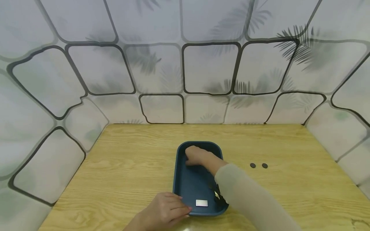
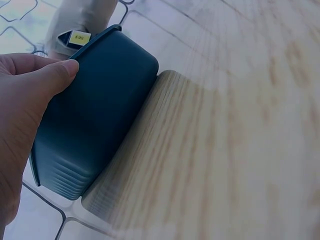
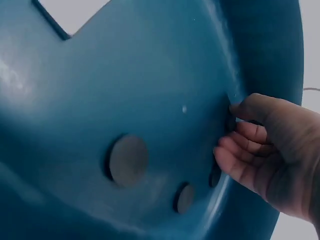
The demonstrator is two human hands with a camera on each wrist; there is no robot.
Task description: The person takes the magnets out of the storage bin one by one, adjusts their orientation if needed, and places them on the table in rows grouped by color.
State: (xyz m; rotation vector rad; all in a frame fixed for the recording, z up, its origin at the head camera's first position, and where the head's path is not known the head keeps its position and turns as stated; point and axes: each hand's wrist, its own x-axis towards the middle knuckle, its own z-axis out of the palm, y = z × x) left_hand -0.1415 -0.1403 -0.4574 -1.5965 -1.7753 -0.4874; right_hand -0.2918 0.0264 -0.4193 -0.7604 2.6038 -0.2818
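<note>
A deep blue plastic tray (image 1: pixel 190 184) with rounded corners stands on the wooden table. My left hand (image 1: pixel 166 210) holds its near left corner; in the left wrist view the thumb (image 2: pixel 70 67) presses the outer wall just under the rim. Inside the tray's far end, my right hand (image 1: pixel 199 156) reaches down to the floor. In the right wrist view its thumb and fingertips pinch a small dark disc (image 3: pixel 230 120) beside the wall. Close by lie a larger dark disc (image 3: pixel 129 160) and smaller discs (image 3: pixel 185 198). A white rectangular piece (image 1: pixel 201 202) lies at the tray's near end.
Two dark discs (image 1: pixel 258 166) lie side by side on the table (image 1: pixel 130 160), right of the tray. A black item with a yellow label (image 2: pixel 79 38) shows against the right sleeve. Patterned light cloth (image 1: pixel 162 70) surrounds the table at the back and sides.
</note>
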